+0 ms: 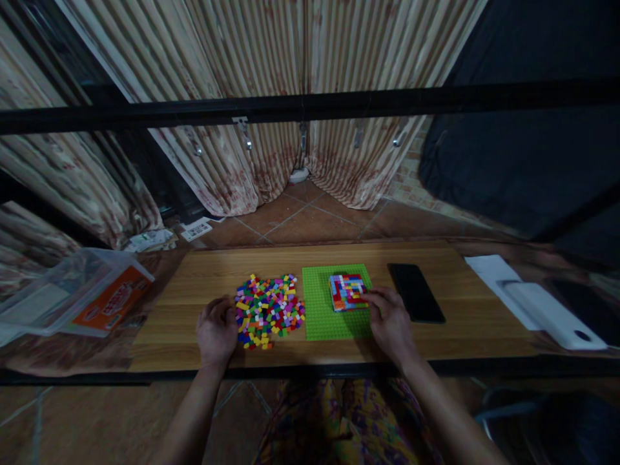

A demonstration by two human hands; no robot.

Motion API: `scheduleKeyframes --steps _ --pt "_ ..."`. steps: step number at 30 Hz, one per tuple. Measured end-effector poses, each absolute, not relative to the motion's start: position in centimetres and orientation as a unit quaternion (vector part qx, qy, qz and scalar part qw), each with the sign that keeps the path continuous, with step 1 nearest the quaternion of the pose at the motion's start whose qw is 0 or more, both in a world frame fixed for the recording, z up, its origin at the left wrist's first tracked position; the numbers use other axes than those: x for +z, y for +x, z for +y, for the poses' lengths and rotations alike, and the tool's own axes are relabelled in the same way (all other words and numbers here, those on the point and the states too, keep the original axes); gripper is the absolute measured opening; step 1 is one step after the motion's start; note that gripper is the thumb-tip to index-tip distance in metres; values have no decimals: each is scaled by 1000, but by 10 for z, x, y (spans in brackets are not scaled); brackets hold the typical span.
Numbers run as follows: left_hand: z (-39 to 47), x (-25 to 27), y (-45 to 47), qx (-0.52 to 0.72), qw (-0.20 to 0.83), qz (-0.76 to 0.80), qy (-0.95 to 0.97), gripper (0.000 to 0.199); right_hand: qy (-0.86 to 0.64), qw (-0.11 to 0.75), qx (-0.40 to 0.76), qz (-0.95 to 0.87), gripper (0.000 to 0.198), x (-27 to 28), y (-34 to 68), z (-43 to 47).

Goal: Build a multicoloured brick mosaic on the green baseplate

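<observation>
A green studded baseplate lies on the table. On it stands a low, roughly square block built of many-coloured toy bricks. My right hand reaches over the baseplate's right side. Its thumb and forefinger are pinched at the block's right edge, and whatever is between them is too small to make out. Left of the baseplate spreads a pile of small loose toy bricks in mixed colours. My left hand rests at the pile's left edge, its fingers curled; what they hold, if anything, is hidden.
A black phone-like slab lies on the wooden table right of the baseplate. Farther right are a white device and a white sheet. At the left stands a clear plastic box with an orange label. A dark bar crosses beyond the table.
</observation>
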State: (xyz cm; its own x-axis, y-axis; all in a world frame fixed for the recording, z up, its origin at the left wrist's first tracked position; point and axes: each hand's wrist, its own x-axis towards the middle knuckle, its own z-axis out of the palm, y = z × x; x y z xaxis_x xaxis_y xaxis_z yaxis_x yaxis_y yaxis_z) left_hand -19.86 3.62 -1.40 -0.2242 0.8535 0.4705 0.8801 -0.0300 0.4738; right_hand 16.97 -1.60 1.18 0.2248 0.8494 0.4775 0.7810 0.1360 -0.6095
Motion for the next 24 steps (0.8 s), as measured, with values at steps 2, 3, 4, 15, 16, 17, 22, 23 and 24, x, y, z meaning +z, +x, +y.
scheduleKeyframes --steps 2,3,4,15,16,17,22,23,24 --pt "37 -14 -199 -358 23 -697 -621 23 -654 410 27 -635 32 10 168 -15" --pt "37 -14 -199 -359 24 -696 -622 23 -652 404 21 -642 33 8 167 -14" --pt "37 -14 -199 -360 23 -695 -622 23 -649 398 15 -648 33 7 167 -14" --pt "37 -15 -200 -359 26 -691 -627 23 -622 382 -37 -683 38 3 172 -16" --pt "37 -15 -199 -359 27 -692 -626 23 -620 382 -37 -684 40 4 171 -17" --pt "37 -15 -199 -358 27 -693 -625 22 -619 381 -36 -686 41 4 170 -17" --pt "36 -13 -198 -353 25 -698 -622 23 -619 375 -22 -690 46 3 165 -18" --pt "36 -13 -198 -353 25 -699 -622 23 -619 375 -22 -689 46 3 165 -19" --pt "36 -13 -198 -352 24 -699 -622 24 -621 373 -23 -689 46 3 165 -18"
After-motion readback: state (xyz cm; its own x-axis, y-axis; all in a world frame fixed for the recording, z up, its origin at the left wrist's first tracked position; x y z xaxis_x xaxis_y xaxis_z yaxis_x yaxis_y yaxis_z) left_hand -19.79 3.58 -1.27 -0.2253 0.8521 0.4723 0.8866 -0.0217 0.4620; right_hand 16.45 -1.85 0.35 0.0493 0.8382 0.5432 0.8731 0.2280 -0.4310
